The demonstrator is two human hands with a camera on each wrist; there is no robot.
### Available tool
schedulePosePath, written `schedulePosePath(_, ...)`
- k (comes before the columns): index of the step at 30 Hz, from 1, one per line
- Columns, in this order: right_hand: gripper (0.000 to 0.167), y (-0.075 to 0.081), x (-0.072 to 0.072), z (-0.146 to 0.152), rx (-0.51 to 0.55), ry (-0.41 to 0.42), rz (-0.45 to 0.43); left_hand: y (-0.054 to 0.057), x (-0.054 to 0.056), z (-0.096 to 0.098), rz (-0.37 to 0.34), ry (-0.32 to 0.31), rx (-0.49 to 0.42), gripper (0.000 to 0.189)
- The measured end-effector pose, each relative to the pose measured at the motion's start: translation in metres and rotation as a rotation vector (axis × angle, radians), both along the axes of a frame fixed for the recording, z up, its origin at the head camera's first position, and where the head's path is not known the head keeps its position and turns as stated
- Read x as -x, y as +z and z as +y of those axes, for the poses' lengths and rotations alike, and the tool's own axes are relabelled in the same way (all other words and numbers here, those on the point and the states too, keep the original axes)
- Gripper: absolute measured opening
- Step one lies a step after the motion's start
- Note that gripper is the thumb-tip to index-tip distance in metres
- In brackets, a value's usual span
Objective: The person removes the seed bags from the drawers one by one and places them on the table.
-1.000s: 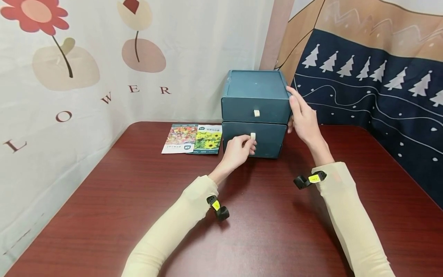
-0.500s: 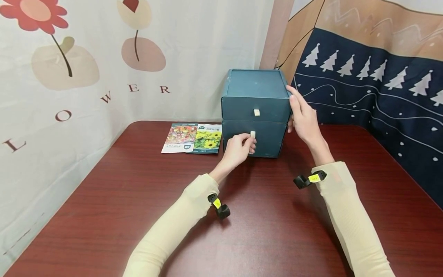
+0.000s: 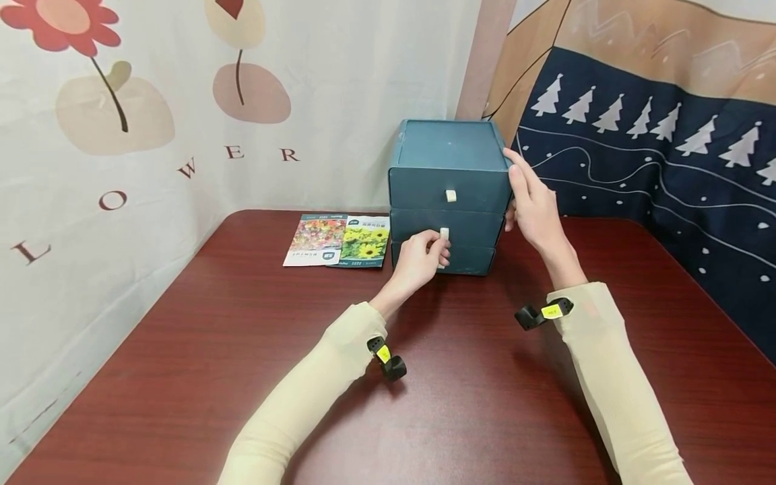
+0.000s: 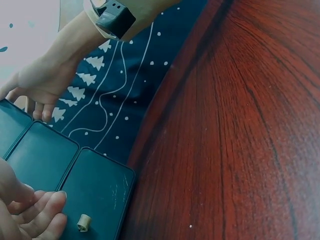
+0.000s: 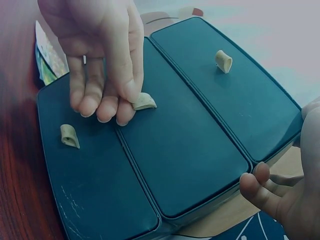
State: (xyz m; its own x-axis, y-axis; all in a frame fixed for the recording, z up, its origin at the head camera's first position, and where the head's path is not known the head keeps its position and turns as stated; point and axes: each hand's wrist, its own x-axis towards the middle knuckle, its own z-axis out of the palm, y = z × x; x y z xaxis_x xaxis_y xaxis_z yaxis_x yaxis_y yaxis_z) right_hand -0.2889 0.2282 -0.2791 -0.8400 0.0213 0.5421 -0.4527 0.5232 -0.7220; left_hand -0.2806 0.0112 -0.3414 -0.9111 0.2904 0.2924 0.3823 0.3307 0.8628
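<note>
A dark teal three-drawer box [image 3: 448, 145] stands near the back of the table, each drawer front bearing a cream pull tab. My left hand [image 3: 418, 259] is at the middle drawer [image 5: 185, 145], its thumb and forefinger pinching that drawer's tab [image 5: 145, 101]. In the right wrist view all the drawer fronts look nearly flush. The top drawer's tab [image 5: 223, 61] and the bottom drawer's tab [image 5: 69, 135] are untouched. Against the box's right side rests my right hand [image 3: 536, 209], fingers mostly straight along the upper edge. What the drawers contain is hidden.
Two flower-printed packets [image 3: 315, 239] lie overlapping just left of the box. Reddish-brown wood grain covers the table [image 3: 461, 404]. A white flower-print curtain [image 3: 345, 101] hangs behind, and a navy cloth with white trees [image 3: 642, 155] hangs at the right.
The middle drawer has slid inward slightly with my left hand on its tab, and the seam above the bottom drawer shows more plainly. My right hand has stayed on the box's side.
</note>
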Motion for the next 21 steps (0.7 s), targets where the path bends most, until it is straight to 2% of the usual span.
schedulePosePath(9,0.05,0.0,-0.001,0.0,-0.007,-0.001,-0.008,0.002,-0.001,-0.002,-0.008,-0.007,0.028,0.021)
schedulePosePath(21,0.049,0.002,-0.002,0.0,-0.009,0.001,-0.018,0.007,-0.002,-0.01,-0.011,0.008,0.006,0.021)
